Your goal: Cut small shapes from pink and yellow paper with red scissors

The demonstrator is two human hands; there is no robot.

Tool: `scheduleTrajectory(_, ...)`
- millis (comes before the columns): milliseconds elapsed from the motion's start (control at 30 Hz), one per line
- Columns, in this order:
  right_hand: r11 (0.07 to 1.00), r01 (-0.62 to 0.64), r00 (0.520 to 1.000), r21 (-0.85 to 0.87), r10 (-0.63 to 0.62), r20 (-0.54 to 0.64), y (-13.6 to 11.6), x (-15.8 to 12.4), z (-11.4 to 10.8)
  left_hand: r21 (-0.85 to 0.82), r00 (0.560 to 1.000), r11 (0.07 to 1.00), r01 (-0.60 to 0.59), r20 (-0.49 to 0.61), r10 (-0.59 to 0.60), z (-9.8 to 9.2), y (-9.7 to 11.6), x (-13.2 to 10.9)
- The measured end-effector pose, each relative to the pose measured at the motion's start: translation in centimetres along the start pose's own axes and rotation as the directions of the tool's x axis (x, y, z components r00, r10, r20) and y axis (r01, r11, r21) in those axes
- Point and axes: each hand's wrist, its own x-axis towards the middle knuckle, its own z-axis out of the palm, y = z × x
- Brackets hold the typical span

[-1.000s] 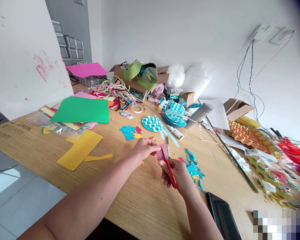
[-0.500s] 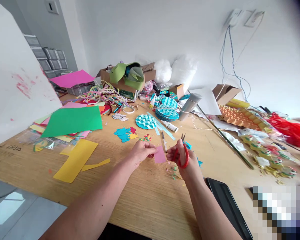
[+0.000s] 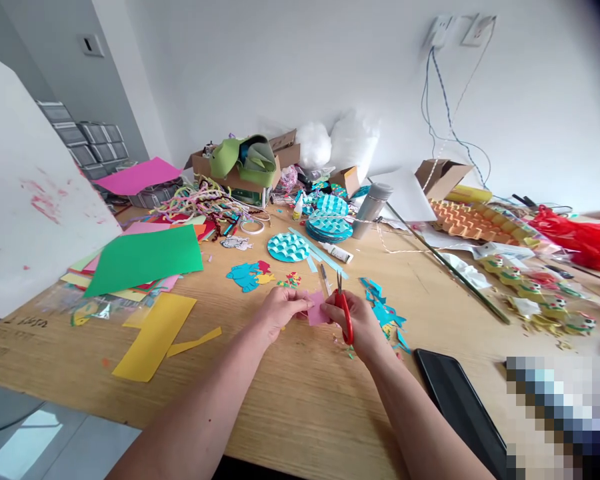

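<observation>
A small piece of pink paper (image 3: 317, 315) is pinched at its left edge by my left hand (image 3: 283, 308). On its right side, the fingertips of my right hand (image 3: 361, 320) touch it. Red-handled scissors (image 3: 346, 317) hang in the same right hand, blades pointing up and away from the paper. Beyond the hands lies a pen-like craft knife (image 3: 325, 279). Blue, red and yellow fish cut-outs (image 3: 245, 275) rest to the left. Blue paper scraps (image 3: 383, 310) lie just right of my right hand.
A black phone (image 3: 457, 407) lies at the front right. Yellow paper (image 3: 155, 340) and a green sheet (image 3: 145, 259) are on the left. Blue wavy paper discs (image 3: 289, 247), a glue bottle (image 3: 337, 252) and a grey flask (image 3: 373, 212) stand or lie farther back. A green stick (image 3: 460, 273) slants across the right.
My right hand has moved left to the pink paper, and its fingers now touch it. The scissors have turned in that hand. The camera view has shifted slightly.
</observation>
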Motion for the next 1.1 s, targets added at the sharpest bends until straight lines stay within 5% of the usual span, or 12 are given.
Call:
scheduleTrajectory(200, 0.998, 0.018, 1.0, -0.056, -0.019, -0.021, 0.9, 0.3, -0.1, 0.084, 0.997, 0.996, -0.037, -0.058, 0.042, -0.2, -0.1, 0.2)
scheduleTrajectory(400, 0.976, 0.004, 0.983, -0.216, -0.044, -0.179, 1.5, 0.8, -0.8, 0.404, 0.978, 0.913, -0.053, -0.166, 0.13, -1.6, 0.9, 0.1)
scheduleTrajectory(467, 0.971, -0.015, 0.971, -0.24, -0.043, -0.234, 1.3, 0.8, -0.9, 0.565, 0.986, 0.825, -0.023, -0.125, 0.113, -2.0, 1.5, -0.2)
scheduleTrajectory(567, 0.97, -0.005, 0.959, -0.244, -0.065, -0.276, 1.0, 0.7, -1.0, 0.821, 0.992, 0.571, -0.014, -0.062, 0.114, -2.2, 2.3, -0.9)
scheduleTrajectory(700, 0.975, 0.019, 0.942, -0.222, -0.092, -0.322, 1.1, 0.7, -0.7, 0.946, 0.987, 0.321, -0.049, -0.004, 0.162, -3.1, 2.6, -1.8)
scheduleTrajectory(1100, 0.956, 0.097, 0.891, -0.277, -0.208, -0.404, 1.6, 0.2, 0.7, 0.987, 0.971, 0.096, -0.126, 0.102, 0.218, -4.9, 1.4, -4.2)
